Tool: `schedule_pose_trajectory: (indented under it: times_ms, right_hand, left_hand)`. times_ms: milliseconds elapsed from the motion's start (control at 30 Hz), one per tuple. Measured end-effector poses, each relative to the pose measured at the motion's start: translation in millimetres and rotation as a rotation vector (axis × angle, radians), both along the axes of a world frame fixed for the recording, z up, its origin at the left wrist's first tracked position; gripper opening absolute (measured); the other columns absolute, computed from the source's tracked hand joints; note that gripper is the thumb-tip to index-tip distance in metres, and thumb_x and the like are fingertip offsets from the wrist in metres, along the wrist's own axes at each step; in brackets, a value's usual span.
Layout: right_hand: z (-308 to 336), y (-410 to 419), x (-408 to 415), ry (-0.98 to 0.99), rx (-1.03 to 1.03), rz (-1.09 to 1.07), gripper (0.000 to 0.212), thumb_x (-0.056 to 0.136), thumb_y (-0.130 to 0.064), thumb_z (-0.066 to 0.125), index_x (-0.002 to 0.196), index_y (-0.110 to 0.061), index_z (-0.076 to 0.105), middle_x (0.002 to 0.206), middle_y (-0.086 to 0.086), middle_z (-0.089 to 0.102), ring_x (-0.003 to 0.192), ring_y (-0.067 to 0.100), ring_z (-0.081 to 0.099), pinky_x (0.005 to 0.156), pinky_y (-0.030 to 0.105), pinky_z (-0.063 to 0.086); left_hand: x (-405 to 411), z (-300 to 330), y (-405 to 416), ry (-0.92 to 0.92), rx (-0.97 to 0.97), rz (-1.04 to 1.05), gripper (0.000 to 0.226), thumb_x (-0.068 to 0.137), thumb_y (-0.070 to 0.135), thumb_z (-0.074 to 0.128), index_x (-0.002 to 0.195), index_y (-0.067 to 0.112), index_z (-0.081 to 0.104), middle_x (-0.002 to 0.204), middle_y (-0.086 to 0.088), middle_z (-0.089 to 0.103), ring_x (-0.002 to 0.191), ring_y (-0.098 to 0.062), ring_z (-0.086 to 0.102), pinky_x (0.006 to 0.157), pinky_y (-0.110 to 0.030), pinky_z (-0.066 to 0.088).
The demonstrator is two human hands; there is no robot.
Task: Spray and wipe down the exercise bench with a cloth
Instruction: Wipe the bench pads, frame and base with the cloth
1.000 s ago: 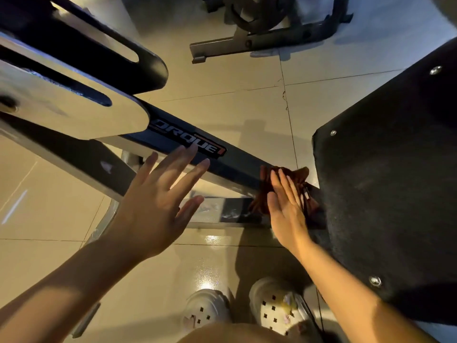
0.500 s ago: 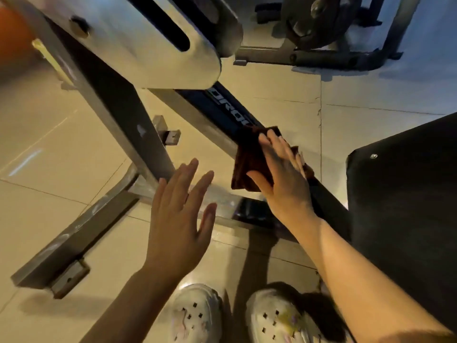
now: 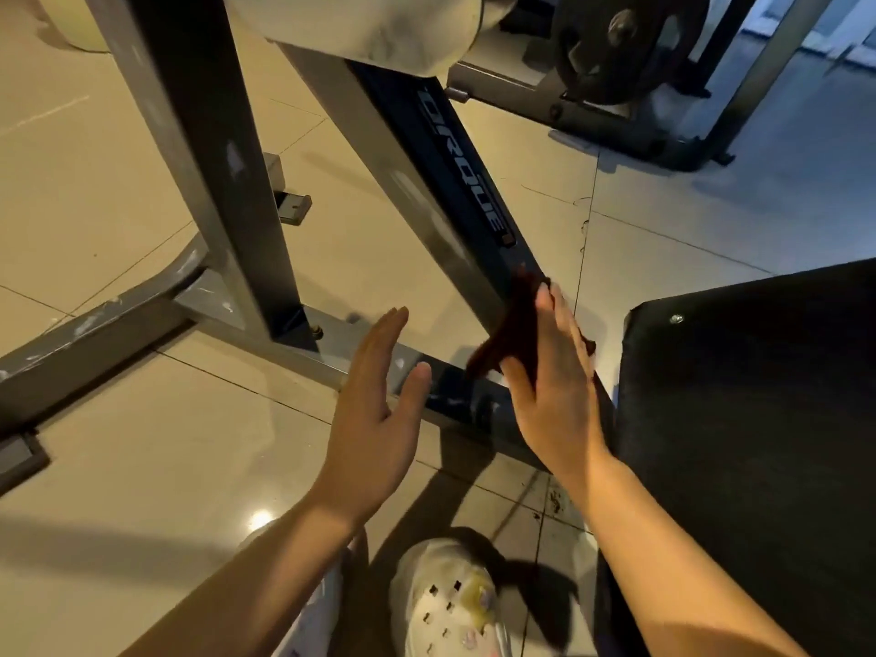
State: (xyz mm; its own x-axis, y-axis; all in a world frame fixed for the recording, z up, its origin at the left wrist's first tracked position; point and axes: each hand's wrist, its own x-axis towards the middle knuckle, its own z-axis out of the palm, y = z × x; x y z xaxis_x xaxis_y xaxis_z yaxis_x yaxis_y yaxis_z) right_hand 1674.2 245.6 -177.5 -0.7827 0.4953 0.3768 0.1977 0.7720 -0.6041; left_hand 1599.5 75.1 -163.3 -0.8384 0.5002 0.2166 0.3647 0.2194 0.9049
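Observation:
A dark brown cloth (image 3: 514,324) lies pressed against the sloping dark grey beam (image 3: 441,196) of the bench frame, just below its printed logo. My right hand (image 3: 554,386) holds the cloth flat against the beam with fingers extended. To its left my left hand (image 3: 374,410) hovers over the floor bar (image 3: 303,343), fingers straight and together, holding nothing. The black padded underside of the bench seat (image 3: 758,419) fills the right side, with a screw near its top corner. No spray bottle is in view.
A grey upright post (image 3: 204,158) rises from the floor bar at the left. A weight plate on another machine's black base (image 3: 611,45) stands at the back right. My white clogs (image 3: 450,604) rest on the glossy beige tile floor (image 3: 142,467).
My right hand and the cloth slid up the beam and then back down toward the seat. The camera view tilted up and left, and my left hand turned more edge-on.

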Motion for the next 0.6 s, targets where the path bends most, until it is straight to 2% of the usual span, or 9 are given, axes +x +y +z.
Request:
schedule_pose_trajectory:
  times_ms: [67,100,167,267,300,400,533,600]
  right_hand:
    - [27,-14,-39,0.073,0.155,0.000,0.069,0.098,-0.028,0.054,0.150,-0.029,0.010,0.161,0.005,0.021,0.149,0.026,0.019,0.110,0.065,0.028]
    - [38,-17,-54,0.048,0.176,-0.012,0.072,0.096,-0.028,0.058,0.149,-0.031,0.009,0.161,0.004,0.021,0.148,0.027,0.020,0.110,0.066,0.027]
    - [44,-15,-64,0.012,0.175,0.005,0.075,0.095,-0.029,0.058,0.148,-0.035,0.006,0.162,0.002,0.017,0.149,0.025,0.017,0.112,0.066,0.023]
    - [18,6,-31,0.020,0.118,0.105,0.069,0.099,-0.036,0.051,0.151,-0.037,0.007,0.163,0.000,0.011,0.151,0.020,0.009,0.113,0.065,0.023]
    - [4,13,-13,-0.009,0.075,0.097,0.069,0.099,-0.039,0.047,0.152,-0.039,0.004,0.164,-0.003,0.009,0.151,0.018,0.008,0.114,0.063,0.023]
    - [-35,30,37,-0.133,0.003,-0.041,0.077,0.095,-0.045,0.049,0.154,-0.036,0.001,0.163,-0.004,0.009,0.150,0.020,0.011,0.114,0.061,0.027]
    - [-52,34,63,-0.267,-0.142,-0.194,0.086,0.087,-0.013,0.068,0.148,-0.027,0.008,0.160,0.002,0.018,0.146,0.018,0.013,0.115,0.056,0.028]
    - [-45,27,55,-0.243,-0.140,-0.221,0.087,0.086,-0.013,0.069,0.150,-0.027,0.012,0.160,0.004,0.023,0.147,0.021,0.017,0.115,0.058,0.028]
  left_hand:
    - [0,12,13,-0.009,0.080,-0.017,0.052,0.092,0.047,0.040,0.142,0.042,0.027,0.142,0.035,0.025,0.125,0.029,0.019,0.097,0.008,0.014]
    - [0,17,17,0.042,0.110,-0.014,0.053,0.094,0.043,0.043,0.144,0.040,0.027,0.147,0.028,0.025,0.130,0.023,0.019,0.101,0.004,0.015]
    - [-5,23,22,0.237,0.079,0.033,0.058,0.096,0.038,0.044,0.149,0.031,0.023,0.158,0.013,0.013,0.143,0.008,0.010,0.114,-0.009,0.009]
    - [-23,23,24,0.603,-0.244,0.096,0.064,0.099,0.046,0.031,0.154,0.021,0.009,0.161,0.002,-0.003,0.150,-0.015,-0.001,0.121,-0.043,0.004]
    - [-30,23,25,0.692,-0.359,0.089,0.065,0.100,0.049,0.026,0.155,0.020,0.006,0.161,-0.002,-0.002,0.149,-0.018,-0.002,0.121,-0.047,0.001]
    - [-41,20,27,0.792,-0.556,0.068,0.069,0.100,0.056,0.019,0.155,0.018,0.001,0.161,-0.005,-0.005,0.149,-0.021,-0.004,0.119,-0.047,-0.001]
    - [-46,17,27,0.857,-0.615,0.088,0.072,0.098,0.060,0.020,0.154,0.020,-0.004,0.160,-0.004,-0.009,0.149,-0.023,-0.004,0.119,-0.048,-0.001]
    - [-47,16,27,0.860,-0.598,0.090,0.071,0.098,0.059,0.019,0.153,0.021,-0.005,0.159,-0.003,-0.011,0.148,-0.023,-0.005,0.119,-0.047,-0.004]
